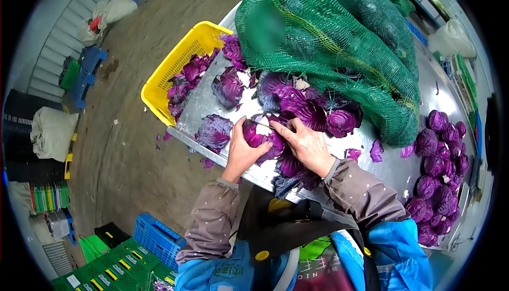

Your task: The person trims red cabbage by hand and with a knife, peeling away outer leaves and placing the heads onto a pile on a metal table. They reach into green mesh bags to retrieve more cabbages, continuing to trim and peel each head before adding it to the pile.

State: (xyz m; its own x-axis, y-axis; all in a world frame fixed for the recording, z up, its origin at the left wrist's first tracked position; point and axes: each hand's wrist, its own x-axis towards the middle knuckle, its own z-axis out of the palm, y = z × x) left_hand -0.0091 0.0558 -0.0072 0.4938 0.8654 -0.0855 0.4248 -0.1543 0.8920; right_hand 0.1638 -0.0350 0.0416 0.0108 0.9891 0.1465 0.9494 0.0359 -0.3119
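A purple cabbage with a pale cut stem is between my two hands above the metal table. My left hand grips its left side, the thumb on its front. My right hand is at its upper right, fingers closed round what looks like a small blade, mostly hidden, with the index finger pointing to the stem. Loose outer leaves lie to the left, and more leaves lie under the right hand. Behind the hands are other cabbages and leaves.
A green mesh sack of cabbages covers the table's far part. A yellow basket with leaves stands off the left edge. Trimmed cabbages are piled at the right. Green crates and a blue crate stand at lower left.
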